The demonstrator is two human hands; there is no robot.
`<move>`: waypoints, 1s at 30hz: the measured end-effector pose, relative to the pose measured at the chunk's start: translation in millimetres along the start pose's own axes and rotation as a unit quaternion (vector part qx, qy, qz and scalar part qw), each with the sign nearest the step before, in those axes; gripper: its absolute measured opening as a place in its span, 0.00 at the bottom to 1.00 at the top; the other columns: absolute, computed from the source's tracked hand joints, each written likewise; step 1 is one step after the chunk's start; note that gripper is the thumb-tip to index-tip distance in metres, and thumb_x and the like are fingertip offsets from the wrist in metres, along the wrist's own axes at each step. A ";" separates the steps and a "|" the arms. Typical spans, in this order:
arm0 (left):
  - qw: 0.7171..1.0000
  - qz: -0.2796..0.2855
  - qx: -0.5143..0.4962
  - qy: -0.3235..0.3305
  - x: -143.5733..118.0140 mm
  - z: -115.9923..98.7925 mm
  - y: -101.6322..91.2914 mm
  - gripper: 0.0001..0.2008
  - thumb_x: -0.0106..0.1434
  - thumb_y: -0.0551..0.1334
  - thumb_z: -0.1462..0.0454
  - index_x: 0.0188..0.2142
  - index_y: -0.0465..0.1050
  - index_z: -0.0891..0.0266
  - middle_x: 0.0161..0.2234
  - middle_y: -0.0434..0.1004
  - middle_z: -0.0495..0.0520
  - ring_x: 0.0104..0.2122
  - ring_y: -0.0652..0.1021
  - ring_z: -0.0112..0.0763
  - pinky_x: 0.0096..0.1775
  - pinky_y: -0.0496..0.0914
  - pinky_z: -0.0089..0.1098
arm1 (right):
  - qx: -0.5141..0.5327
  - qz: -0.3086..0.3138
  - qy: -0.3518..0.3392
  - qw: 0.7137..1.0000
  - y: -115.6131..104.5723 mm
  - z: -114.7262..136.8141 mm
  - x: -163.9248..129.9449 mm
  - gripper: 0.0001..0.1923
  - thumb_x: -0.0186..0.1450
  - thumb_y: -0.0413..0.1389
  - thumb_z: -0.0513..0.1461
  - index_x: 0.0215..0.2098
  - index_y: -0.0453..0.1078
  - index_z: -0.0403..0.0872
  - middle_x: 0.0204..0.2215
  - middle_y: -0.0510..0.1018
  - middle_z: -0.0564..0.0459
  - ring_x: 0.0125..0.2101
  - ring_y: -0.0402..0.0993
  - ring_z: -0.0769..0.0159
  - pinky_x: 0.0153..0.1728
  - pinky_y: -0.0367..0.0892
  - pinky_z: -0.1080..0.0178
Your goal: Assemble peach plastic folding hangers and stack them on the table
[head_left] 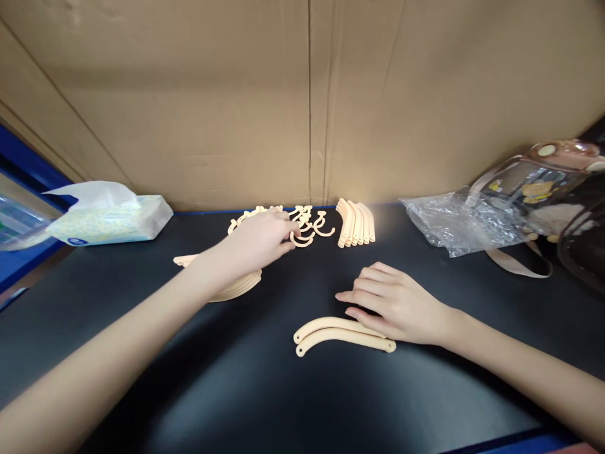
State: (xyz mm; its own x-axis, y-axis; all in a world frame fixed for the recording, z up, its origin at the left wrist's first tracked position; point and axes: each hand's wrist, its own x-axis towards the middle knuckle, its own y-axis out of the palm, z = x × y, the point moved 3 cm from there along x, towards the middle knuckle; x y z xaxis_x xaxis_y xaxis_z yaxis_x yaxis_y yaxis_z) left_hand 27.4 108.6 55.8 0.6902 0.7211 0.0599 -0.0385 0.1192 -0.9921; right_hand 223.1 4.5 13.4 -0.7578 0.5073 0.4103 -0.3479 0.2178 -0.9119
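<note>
My left hand (265, 230) reaches to the back of the table, its fingers bent together at a small beige plastic hook (303, 243). Several similar hooks (321, 226) lie loose around those fingertips, and the hand hides part of the heap. Nearer to me, my right hand (392, 299) rests palm down with fingers stretched out and holds nothing. Its thumb side covers one end of two curved beige plastic strips (340, 334), which lie side by side and have holes at their ends. Below my left wrist, a stack of curved beige pieces (236, 289) is partly hidden.
A bundle of curved beige strips (355, 222) stands at the back, right of the hooks. A tissue pack (118, 217) sits at the left. Clear plastic film (444, 221) and a transparent bag with a strap (524, 186) lie right. Cardboard (236, 113) walls the back.
</note>
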 end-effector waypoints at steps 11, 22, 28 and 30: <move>0.996 0.035 0.076 -0.013 -15.1 -65.9 10.4 0.12 0.64 0.54 0.66 0.41 0.73 0.70 0.43 0.73 0.65 0.45 0.73 0.47 0.43 0.69 0.41 | 0.005 0.012 0.018 1.000 1.3 -5.2 -1.9 0.14 0.69 0.48 0.40 0.43 0.73 0.42 0.29 0.77 0.51 0.31 0.67 0.66 0.34 0.60 0.61; 0.993 0.108 0.022 -0.031 -25.6 -89.5 24.6 0.29 0.66 0.47 0.65 0.64 0.46 0.80 0.60 0.55 0.80 0.61 0.60 0.55 0.53 0.65 0.45 | 0.003 0.021 0.031 0.999 1.7 -7.3 -2.0 0.14 0.69 0.47 0.40 0.42 0.73 0.43 0.28 0.75 0.51 0.31 0.66 0.66 0.35 0.59 0.61; 0.993 0.116 -0.027 -0.010 -37.8 -111.7 13.9 0.30 0.65 0.47 0.64 0.64 0.46 0.78 0.61 0.56 0.76 0.60 0.61 0.52 0.54 0.65 0.43 | -0.003 0.015 0.091 0.996 0.2 -13.6 -4.0 0.13 0.69 0.47 0.39 0.42 0.72 0.43 0.32 0.74 0.49 0.33 0.67 0.65 0.36 0.61 0.60; 0.993 0.112 -0.045 -0.002 -41.1 -117.2 13.7 0.30 0.65 0.47 0.63 0.64 0.47 0.78 0.61 0.57 0.75 0.60 0.62 0.51 0.55 0.64 0.43 | -0.002 0.014 0.108 0.994 0.6 -15.7 -4.6 0.11 0.68 0.47 0.38 0.41 0.71 0.44 0.36 0.73 0.48 0.36 0.68 0.64 0.38 0.62 0.60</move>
State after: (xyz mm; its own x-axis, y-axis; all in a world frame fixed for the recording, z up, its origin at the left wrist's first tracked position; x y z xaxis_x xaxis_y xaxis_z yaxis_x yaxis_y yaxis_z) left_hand 83.1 0.6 26.8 0.6688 0.7254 -0.1629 -0.1252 -0.1061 -0.9864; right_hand 235.1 15.3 10.8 -0.6311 0.6798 0.3736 -0.3263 0.2043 -0.9229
